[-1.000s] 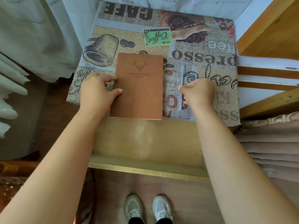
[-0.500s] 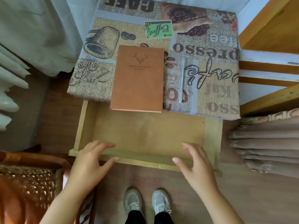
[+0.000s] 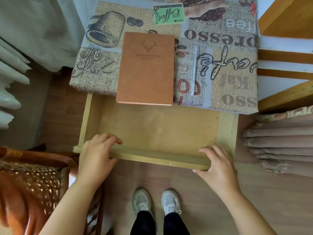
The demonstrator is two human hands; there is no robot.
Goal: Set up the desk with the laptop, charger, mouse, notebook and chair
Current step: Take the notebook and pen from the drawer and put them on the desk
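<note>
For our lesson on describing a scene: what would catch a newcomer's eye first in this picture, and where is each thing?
The eye goes first to the brown notebook lying on the coffee-print tablecloth, its near edge jutting over the desk's front, with a pen just to its right. Below it the wooden drawer stands pulled out and bare inside. The left hand and right hand grip its front board at either end.

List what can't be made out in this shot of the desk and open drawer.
All head view:
- Drawer back: hidden under the desk.
- Notebook small print: too small.
- Chair: blurred, cut by the left edge.
- Right hand thumb: behind the drawer front.
- Left hand fingertips: curl inside the drawer.
</note>
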